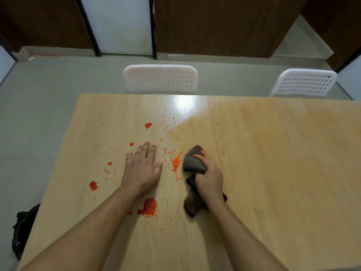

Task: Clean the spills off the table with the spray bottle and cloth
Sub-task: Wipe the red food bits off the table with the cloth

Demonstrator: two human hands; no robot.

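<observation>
Wood surface: the table (273, 173) is seen pale and glossy, with a darker, damp-looking band from the centre out toward 2 o'clock.
Red spills: blots (149, 207) are scattered over the left half, the largest at 6 o'clock of the left hand, smaller ones at 8 and 12 o'clock of it.
Orange crumbs: a heap (175, 163) is gathered between the two hands, at 9 o'clock of the cloth.
Cloth: the dark cloth (193, 161) is bunched on the table, just right of centre.
Right hand: the right hand (210, 179) is curled round the cloth, which is gripped and pressed down.
Left hand: the left hand (143, 165) is laid flat, fingers straight, holding nothing.
Spray bottle: none is seen in view.
Risk, smearing: the blots may be spread into streaks if wiped dry with a loaded cloth.
Risk, scatter: crumbs may be flung toward the table's left edge at 9 o'clock by a fast sweep.
Risk, forearm: the large blot lies just beside the left forearm and may be dragged.
</observation>
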